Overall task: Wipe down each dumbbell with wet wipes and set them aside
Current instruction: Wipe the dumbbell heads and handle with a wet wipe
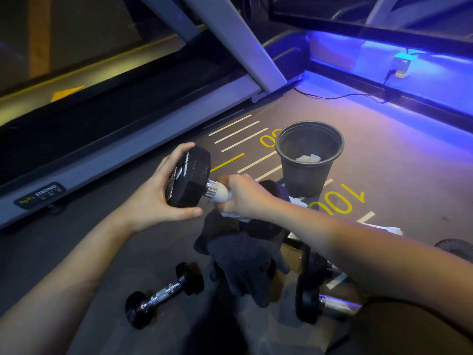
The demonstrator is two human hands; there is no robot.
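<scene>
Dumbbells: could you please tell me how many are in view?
3: held dumbbell in both hands, small dumbbell on floor, another under right forearm; more may be hidden.

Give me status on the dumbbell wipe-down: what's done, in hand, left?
Done: unclear; crumpled white wipes lie in the black plastic bin, so some wiping has happened. In hand: left hand grips the head of a black hex dumbbell; right hand rubs a white wet wipe on its chrome handle. Left: possibly the small dumbbell and larger dumbbell on the floor; cleaned or not, can't tell.
</scene>
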